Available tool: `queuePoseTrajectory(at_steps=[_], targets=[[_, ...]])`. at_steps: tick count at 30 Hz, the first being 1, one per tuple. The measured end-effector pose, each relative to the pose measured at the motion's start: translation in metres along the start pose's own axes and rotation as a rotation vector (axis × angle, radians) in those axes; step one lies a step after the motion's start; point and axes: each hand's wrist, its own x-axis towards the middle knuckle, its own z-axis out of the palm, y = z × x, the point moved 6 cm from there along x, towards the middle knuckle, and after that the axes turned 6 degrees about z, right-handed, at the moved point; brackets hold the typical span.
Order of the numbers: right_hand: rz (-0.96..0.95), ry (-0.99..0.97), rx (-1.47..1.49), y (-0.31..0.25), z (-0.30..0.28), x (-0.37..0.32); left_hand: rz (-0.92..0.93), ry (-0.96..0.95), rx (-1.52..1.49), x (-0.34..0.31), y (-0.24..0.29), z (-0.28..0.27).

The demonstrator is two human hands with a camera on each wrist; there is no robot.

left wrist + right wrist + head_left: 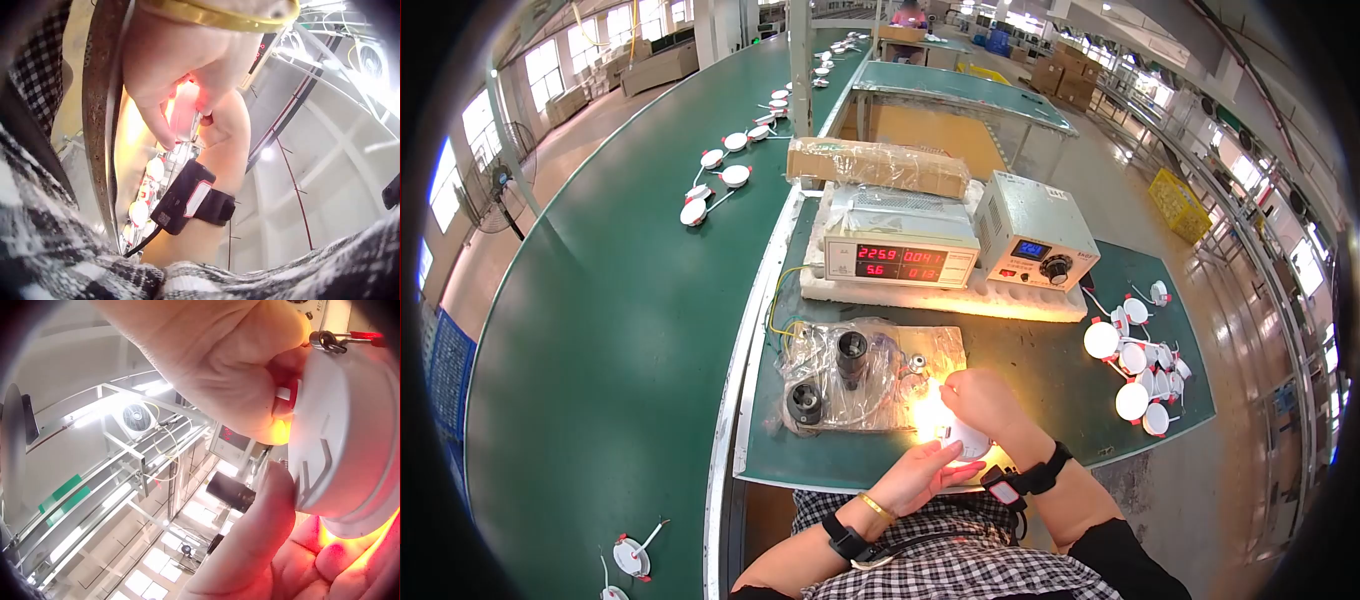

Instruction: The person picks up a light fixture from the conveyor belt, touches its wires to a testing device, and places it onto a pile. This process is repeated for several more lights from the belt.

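A round white LED downlight glows at its face, lighting the hands and board around it. My left hand grips its rim from below, thumb against the white housing and fingers under the glowing side. Over the downlight's back, my right hand curls its fingers round a small red-and-white piece; the fingertips are partly hidden by glare. A spring clip with a red sleeve sticks out from the housing. Beside the hands lies a plastic-wrapped test board with two black lamp sockets.
Behind the board stand a power meter with red digits and a grey variable power supply. Several downlights are piled at the right, two of them bright. More downlights lie along the green conveyor to the left.
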Motion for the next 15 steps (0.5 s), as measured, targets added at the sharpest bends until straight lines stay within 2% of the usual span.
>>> queuePoseTrajectory(at_steps=[9,15], targets=[[0.021,0.002,0.007,0.002,0.008,0.001,0.02,0.047,0.167,0.004,-0.006,-0.011],[0.008,0.027,0.025,0.005,0.01,0.001,-0.032,0.054,0.121,0.001,-0.002,-0.007]])
